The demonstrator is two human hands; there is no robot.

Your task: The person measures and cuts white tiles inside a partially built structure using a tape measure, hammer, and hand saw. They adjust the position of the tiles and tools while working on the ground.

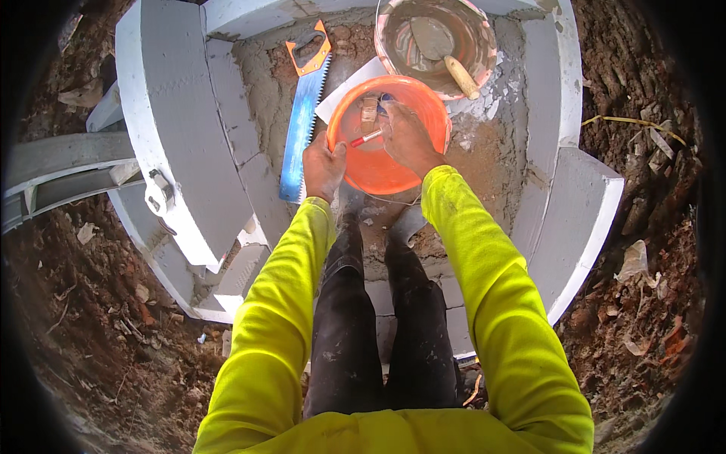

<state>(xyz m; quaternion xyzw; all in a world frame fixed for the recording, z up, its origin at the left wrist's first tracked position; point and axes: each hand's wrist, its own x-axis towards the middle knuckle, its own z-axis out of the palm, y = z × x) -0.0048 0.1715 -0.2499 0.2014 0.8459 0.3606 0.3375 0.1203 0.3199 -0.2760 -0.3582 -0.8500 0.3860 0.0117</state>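
An orange plastic bucket (401,171) is in front of me. My left hand (324,168) is closed on its left rim. My right hand (407,136) reaches inside it, its fingers curled near a small blue item (386,100) and a wooden block (369,106); what it holds is partly hidden. A red-and-white marker (366,138) lies in the bucket by my right hand. Left of the bucket lies a saw (301,121) with a blue blade and orange handle.
A mortar-smeared bucket (476,38) with a wooden-handled tool (457,74) stands behind. A white board (340,94) lies beside the saw. Grey block walls (174,129) surround my feet; a small tool (160,193) rests on the left one. Dirt and rubble (635,265) lie outside.
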